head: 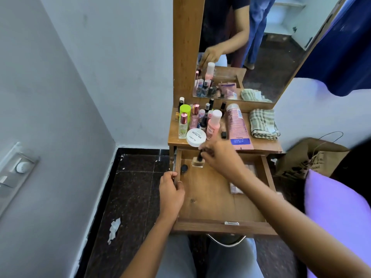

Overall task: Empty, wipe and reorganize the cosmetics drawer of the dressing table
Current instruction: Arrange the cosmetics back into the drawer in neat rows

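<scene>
1 "ZUDIO NAIL POLISH" tub (196,137), right hand (219,156) pinching bottle (198,162)

Beyond my right hand (218,155), which pinches a nail polish bottle (198,161), a white tub (196,137) overhangs the tabletop edge, with crowded bottles (194,117) behind it blocking any reach. A small black jar (184,168) sits just left of that hand. Nearer than it, bare drawer (220,225) floor offers room across to my left hand (171,189), which grips the side wall. A sachet (235,187) lies under the right forearm.
</scene>
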A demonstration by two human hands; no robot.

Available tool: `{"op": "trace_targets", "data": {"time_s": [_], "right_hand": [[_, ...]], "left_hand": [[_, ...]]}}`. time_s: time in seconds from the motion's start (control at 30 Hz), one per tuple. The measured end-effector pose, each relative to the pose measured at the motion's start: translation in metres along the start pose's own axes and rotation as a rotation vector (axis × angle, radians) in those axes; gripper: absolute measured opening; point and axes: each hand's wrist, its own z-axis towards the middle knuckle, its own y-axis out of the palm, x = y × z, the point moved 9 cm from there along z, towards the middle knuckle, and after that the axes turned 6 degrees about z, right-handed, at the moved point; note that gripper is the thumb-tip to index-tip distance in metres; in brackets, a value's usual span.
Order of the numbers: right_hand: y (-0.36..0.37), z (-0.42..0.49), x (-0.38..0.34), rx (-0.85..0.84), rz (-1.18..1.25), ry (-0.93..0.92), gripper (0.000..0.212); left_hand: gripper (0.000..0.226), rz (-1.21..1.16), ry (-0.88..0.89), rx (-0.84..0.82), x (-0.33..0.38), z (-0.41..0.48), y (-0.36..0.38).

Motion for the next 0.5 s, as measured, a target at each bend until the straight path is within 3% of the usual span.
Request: {"op": "trace_targets", "data": {"time_s": [0.5], "right_hand": [[0.078,0.016,0.04,0.058,-0.047,0.044,0.026]], "left_hand": [[0.029,0.023,0.005,0.002,-0.001,0.001,0.001]]}}
